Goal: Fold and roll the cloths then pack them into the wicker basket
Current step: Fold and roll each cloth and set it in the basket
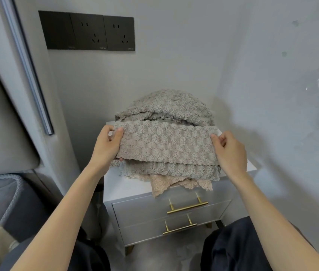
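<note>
A grey-beige textured cloth (pixel 166 142) is stretched as a folded band between my hands, just above the nightstand. My left hand (pixel 106 145) pinches its left end between thumb and fingers. My right hand (pixel 230 151) pinches its right end the same way. Under it lie another grey cloth (pixel 174 170) and a peach cloth (pixel 166 184) that hangs over the front edge. Behind them a heap of grey cloth (pixel 166 106) rises in a mound and covers whatever stands beneath it. No wicker basket shows.
The cloths lie on a white nightstand (pixel 129 184) with two drawers and gold handles (pixel 187 207). Walls close in behind and to the right. A black socket panel (pixel 88 32) hangs on the back wall. A grey bed edge (pixel 4 200) is at lower left.
</note>
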{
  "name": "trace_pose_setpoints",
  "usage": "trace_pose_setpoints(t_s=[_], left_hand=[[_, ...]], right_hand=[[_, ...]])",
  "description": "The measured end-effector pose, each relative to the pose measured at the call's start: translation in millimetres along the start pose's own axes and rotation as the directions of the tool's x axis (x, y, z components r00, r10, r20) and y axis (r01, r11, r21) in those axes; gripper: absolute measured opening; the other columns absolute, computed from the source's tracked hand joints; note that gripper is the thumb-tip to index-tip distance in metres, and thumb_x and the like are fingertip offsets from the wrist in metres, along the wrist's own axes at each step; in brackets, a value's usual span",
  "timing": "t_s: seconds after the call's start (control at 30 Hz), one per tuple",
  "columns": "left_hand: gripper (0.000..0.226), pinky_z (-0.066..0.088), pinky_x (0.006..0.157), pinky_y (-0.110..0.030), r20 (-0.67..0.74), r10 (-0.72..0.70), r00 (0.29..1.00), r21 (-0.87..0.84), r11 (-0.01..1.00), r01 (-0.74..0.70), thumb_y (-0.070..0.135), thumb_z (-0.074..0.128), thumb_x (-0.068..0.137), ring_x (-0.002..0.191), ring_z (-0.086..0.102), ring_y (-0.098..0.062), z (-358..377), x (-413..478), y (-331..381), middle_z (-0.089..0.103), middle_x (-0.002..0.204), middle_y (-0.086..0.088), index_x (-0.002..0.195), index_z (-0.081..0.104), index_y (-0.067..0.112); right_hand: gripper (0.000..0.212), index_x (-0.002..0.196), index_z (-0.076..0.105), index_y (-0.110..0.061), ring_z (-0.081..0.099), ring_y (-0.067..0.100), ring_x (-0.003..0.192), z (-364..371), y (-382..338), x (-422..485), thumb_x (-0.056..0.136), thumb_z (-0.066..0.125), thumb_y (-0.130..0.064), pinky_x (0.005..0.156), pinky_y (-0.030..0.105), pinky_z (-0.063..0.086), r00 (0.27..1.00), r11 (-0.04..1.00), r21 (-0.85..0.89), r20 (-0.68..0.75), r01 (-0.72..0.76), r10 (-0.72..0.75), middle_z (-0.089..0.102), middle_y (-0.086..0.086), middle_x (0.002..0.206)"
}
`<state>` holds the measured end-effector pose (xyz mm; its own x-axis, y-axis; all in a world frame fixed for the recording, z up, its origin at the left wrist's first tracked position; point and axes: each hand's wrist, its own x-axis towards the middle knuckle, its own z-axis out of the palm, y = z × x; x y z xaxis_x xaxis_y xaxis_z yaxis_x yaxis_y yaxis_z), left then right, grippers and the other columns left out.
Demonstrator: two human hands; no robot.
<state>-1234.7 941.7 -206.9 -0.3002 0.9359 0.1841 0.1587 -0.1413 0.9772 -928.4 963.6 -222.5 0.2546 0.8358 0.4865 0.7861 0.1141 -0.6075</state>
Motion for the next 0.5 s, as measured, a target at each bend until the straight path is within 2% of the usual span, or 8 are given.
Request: trace_pose_setpoints(t_s=[0.1, 0.17, 0.23, 0.27, 0.33, 0.43, 0.5], left_hand=[[0.018, 0.037, 0.033, -0.015, -0.003, -0.024, 1.000, -0.024, 0.999, 0.024, 0.029, 0.049, 0.099, 0.041, 0.052, 0.002, -0.1, -0.7, 0.4, 0.056, 0.059, 0.011, 0.084, 0.048, 0.019], [0.015, 0.037, 0.033, -0.017, 0.009, -0.049, 0.999, -0.071, 0.996, 0.050, 0.030, 0.049, 0.099, 0.042, 0.054, -0.001, -1.1, -0.4, 1.4, 0.060, 0.061, 0.009, 0.087, 0.050, 0.020], [0.012, 0.036, 0.032, -0.017, 0.014, -0.067, 0.998, -0.131, 0.989, 0.068, 0.030, 0.049, 0.099, 0.040, 0.053, -0.004, -3.1, 1.2, 2.8, 0.062, 0.056, 0.012, 0.090, 0.052, 0.023], [0.011, 0.035, 0.033, -0.017, 0.016, -0.077, 0.997, -0.152, 0.985, 0.079, 0.031, 0.049, 0.099, 0.039, 0.052, -0.004, -4.1, 1.4, 3.7, 0.062, 0.054, 0.013, 0.092, 0.053, 0.024], [0.009, 0.035, 0.034, -0.016, 0.026, -0.099, 0.995, -0.184, 0.978, 0.102, 0.032, 0.050, 0.098, 0.039, 0.049, -0.004, -5.6, 1.3, 4.2, 0.060, 0.053, 0.014, 0.094, 0.055, 0.026], [0.009, 0.035, 0.035, -0.018, 0.045, -0.127, 0.991, -0.206, 0.969, 0.133, 0.033, 0.050, 0.098, 0.040, 0.045, -0.005, -7.4, 0.7, 2.5, 0.058, 0.056, 0.011, 0.096, 0.058, 0.028], [0.012, 0.034, 0.036, -0.017, 0.051, -0.139, 0.989, -0.187, 0.971, 0.146, 0.034, 0.050, 0.098, 0.040, 0.044, -0.005, -9.4, 0.2, 0.7, 0.057, 0.065, 0.006, 0.102, 0.058, 0.026]], right_hand=[[0.043, 0.067, 0.044, -0.013, 0.049, 0.020, 0.056, -1.9, 0.8, 0.5, 0.093, 0.051, -0.046, 0.050, 0.030, 0.030, 1.000, 0.999, -0.045, 0.015, -0.024, 0.025, 0.049, -0.002, 0.054], [0.046, 0.064, 0.046, -0.011, 0.044, 0.018, 0.052, -3.0, -0.2, 3.4, 0.092, 0.054, -0.046, 0.050, 0.030, 0.030, 0.992, 0.985, 0.138, 0.085, -0.105, 0.094, 0.046, -0.001, 0.051], [0.043, 0.061, 0.047, -0.016, 0.041, 0.013, 0.044, -5.1, -2.5, 4.5, 0.091, 0.057, -0.046, 0.046, 0.024, 0.032, 0.970, 0.897, 0.377, 0.163, -0.229, 0.180, 0.044, -0.002, 0.046], [0.042, 0.061, 0.048, -0.018, 0.041, 0.011, 0.040, -6.8, -2.9, 3.9, 0.089, 0.058, -0.047, 0.043, 0.021, 0.033, 0.964, 0.861, 0.437, 0.168, -0.262, 0.208, 0.045, -0.004, 0.042], [0.043, 0.063, 0.053, -0.015, 0.043, 0.012, 0.038, -9.9, -1.9, 1.7, 0.086, 0.060, -0.050, 0.043, 0.020, 0.035, 0.967, 0.848, 0.465, 0.128, -0.254, 0.219, 0.051, 0.001, 0.042], [0.043, 0.069, 0.060, -0.011, 0.047, 0.016, 0.046, -14.7, -2.2, -1.8, 0.084, 0.062, -0.052, 0.048, 0.026, 0.036, 0.974, 0.846, 0.484, 0.087, -0.226, 0.210, 0.056, 0.017, 0.057], [0.039, 0.068, 0.062, -0.014, 0.047, 0.013, 0.042, -16.3, -2.0, -5.3, 0.085, 0.062, -0.049, 0.043, 0.021, 0.037, 0.967, 0.821, 0.511, 0.123, -0.254, 0.222, 0.054, 0.012, 0.055]])
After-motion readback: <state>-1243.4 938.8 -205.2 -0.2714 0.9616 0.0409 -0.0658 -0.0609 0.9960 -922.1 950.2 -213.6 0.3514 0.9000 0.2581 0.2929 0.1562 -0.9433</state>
